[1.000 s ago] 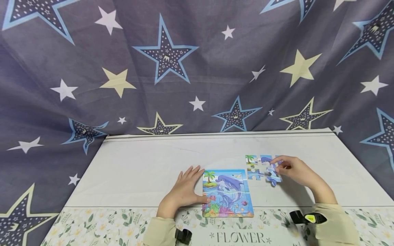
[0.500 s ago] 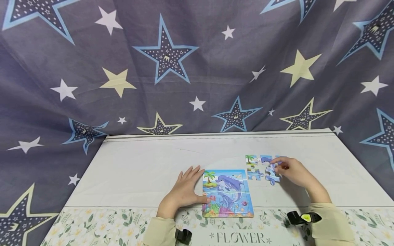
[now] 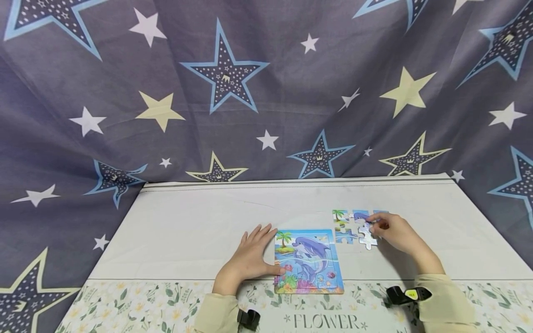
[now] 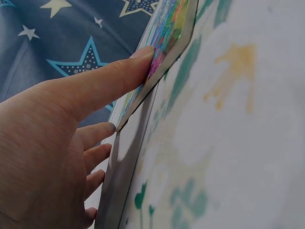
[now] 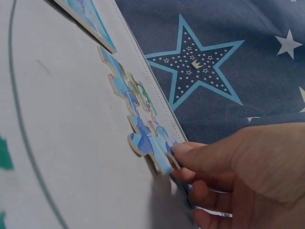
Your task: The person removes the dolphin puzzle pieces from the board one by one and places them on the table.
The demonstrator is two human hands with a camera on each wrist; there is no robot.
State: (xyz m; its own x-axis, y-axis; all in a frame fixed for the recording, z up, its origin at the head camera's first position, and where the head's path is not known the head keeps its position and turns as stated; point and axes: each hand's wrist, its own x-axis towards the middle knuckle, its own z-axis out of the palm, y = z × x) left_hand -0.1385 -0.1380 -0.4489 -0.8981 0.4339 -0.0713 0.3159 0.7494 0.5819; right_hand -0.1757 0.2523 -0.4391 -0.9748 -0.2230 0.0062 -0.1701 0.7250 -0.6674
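At left, we observe no change: the left hand [image 3: 245, 259] rests with fingers spread wide, its thumb on the left border of the dolphin puzzle [image 3: 308, 262], which lies flat. Farther right, we find the loose pieces [image 3: 344, 235] in the same positions. Just right of these, the puzzle piece [image 3: 367, 237] is pinched between thumb and fingers of the right hand [image 3: 401, 233]. Over the last second, that hand has shifted slightly left and the piece has turned. We judge its position is being adjusted, with release not yet made.

Star-printed dark curtain [image 3: 279, 101], white floral tablecloth [image 3: 200, 222]
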